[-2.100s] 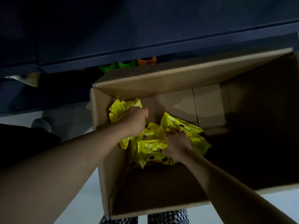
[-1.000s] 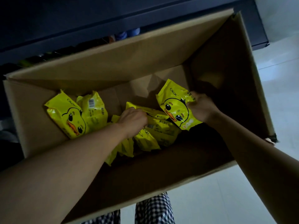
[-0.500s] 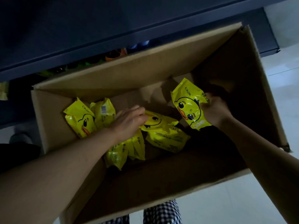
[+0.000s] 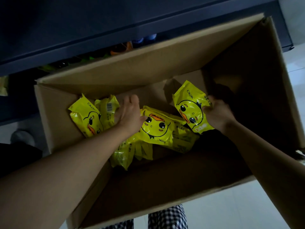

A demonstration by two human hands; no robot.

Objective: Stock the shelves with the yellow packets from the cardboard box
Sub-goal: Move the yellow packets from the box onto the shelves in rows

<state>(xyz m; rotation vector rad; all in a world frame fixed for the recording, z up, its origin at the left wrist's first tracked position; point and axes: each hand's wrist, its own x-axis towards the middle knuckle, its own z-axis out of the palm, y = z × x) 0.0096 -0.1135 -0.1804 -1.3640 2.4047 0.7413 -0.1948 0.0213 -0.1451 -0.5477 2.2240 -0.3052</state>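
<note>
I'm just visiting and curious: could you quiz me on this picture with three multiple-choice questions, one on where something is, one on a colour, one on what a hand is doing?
1. Where are the loose yellow packets?
A. On the floor
B. Inside the cardboard box
C. On a chair

2. What colour is the duck's beak on the packet held up?
A. Orange
B. Blue
C. White

3. What is the left hand doing?
A. Gripping a packet
B. Holding scissors
C. Open, fingers straight

Answers:
1 B: they lie on the box bottom.
2 A: the beak is printed orange.
3 C: only the right hand grips a packet.
</note>
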